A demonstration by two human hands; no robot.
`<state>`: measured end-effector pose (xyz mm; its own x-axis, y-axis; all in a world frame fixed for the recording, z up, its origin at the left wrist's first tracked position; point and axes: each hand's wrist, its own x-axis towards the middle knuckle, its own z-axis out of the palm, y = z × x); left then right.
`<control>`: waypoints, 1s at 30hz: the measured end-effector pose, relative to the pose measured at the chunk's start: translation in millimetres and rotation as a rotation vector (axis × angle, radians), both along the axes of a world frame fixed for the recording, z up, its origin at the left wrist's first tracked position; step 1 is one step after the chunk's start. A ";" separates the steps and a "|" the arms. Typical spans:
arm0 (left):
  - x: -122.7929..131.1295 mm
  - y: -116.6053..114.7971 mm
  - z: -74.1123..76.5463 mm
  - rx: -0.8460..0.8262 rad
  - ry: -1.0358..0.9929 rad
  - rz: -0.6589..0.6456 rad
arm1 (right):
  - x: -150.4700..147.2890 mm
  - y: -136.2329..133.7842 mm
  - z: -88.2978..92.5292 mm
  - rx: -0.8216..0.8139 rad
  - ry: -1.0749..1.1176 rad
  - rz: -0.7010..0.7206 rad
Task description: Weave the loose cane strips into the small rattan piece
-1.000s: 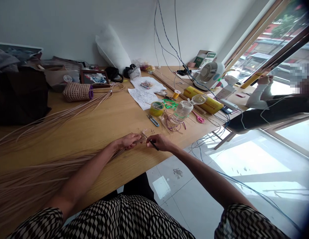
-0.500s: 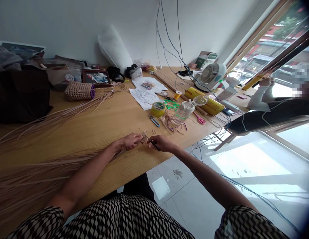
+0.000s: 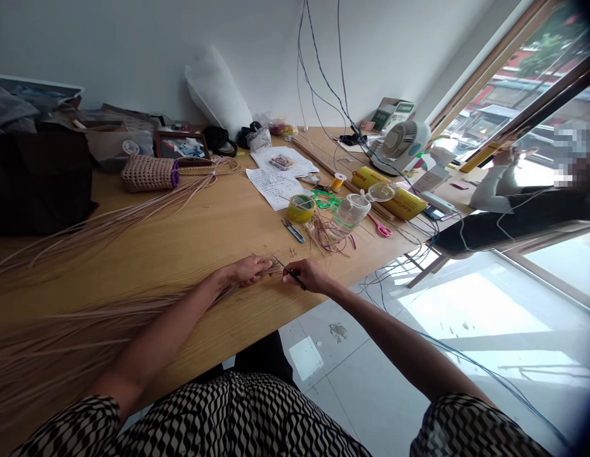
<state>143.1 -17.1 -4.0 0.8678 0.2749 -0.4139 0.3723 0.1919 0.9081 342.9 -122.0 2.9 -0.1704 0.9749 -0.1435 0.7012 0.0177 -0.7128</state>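
A long bundle of pale straw strands (image 3: pixel 80 330) lies across the wooden table (image 3: pixel 200 235) and runs off to the left. My left hand (image 3: pixel 245 271) is closed around the bundle's right end near the table's front edge. My right hand (image 3: pixel 307 275) pinches a thin dark tool (image 3: pixel 288 271) whose tip points at the strand ends just beyond my left fingers. The two hands almost touch.
On the table lie blue snips (image 3: pixel 293 231), a yellow tape roll (image 3: pixel 301 208), pink scissors (image 3: pixel 380 226), a clear jar (image 3: pixel 351 210), papers (image 3: pixel 275 186), a woven pouch (image 3: pixel 149 174) and a white fan (image 3: pixel 400 144). Cables (image 3: pixel 323 76) hang down. Another person sits at the right (image 3: pixel 514 197).
Both hands stay together at the strand ends; the right hand and its tool shifted slightly. The view has drifted a little.
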 end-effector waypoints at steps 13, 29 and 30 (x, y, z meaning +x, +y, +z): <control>0.1 -0.2 -1.2 0.011 -0.022 0.132 | 2.9 -13.5 31.0 -0.175 0.206 0.089; 2.1 -8.3 5.5 0.061 -0.037 0.254 | 1.7 -10.5 23.3 -0.247 0.176 0.141; 2.3 -8.4 5.9 0.057 -0.034 0.254 | 0.9 -9.7 23.2 -0.243 0.176 0.133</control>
